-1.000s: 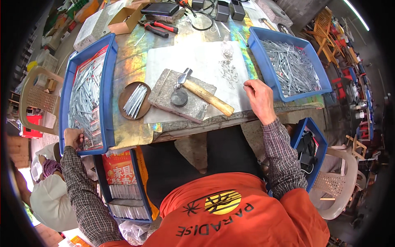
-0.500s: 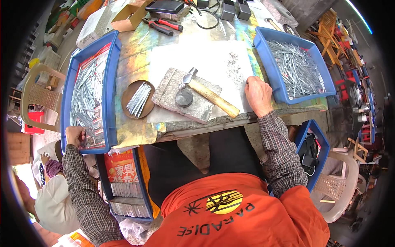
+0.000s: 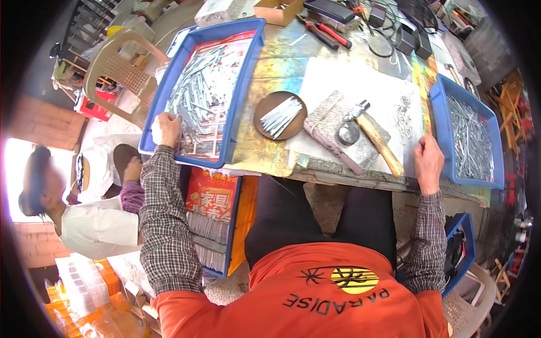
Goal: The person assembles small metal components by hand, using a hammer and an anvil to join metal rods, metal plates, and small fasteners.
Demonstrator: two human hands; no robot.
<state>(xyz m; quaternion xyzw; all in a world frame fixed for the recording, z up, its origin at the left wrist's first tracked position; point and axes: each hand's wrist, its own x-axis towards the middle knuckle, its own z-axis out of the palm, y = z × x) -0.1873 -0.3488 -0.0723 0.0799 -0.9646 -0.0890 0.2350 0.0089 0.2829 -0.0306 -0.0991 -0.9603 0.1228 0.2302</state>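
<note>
My left hand is curled closed at the near left corner of a blue tray, which holds many thin silvery metal strips. Whatever its fingers grip, if anything, is hidden. My right hand, also closed, rests by the table's near edge, just left of a second blue tray full of silvery metal rods. Between the hands, a hammer with a wooden handle lies across a stone block, beside a small round dark metal piece. A brown round dish carries a bundle of strips.
White paper lies under the block, with small metal bits on it. Red-handled pliers and black cables are farther back. Below the table stands a bin of stacked strips. Another person sits at the left.
The view has swung left, so the table and trays appear farther right, and more of the other person shows. Both my hands stay close to their trays.
</note>
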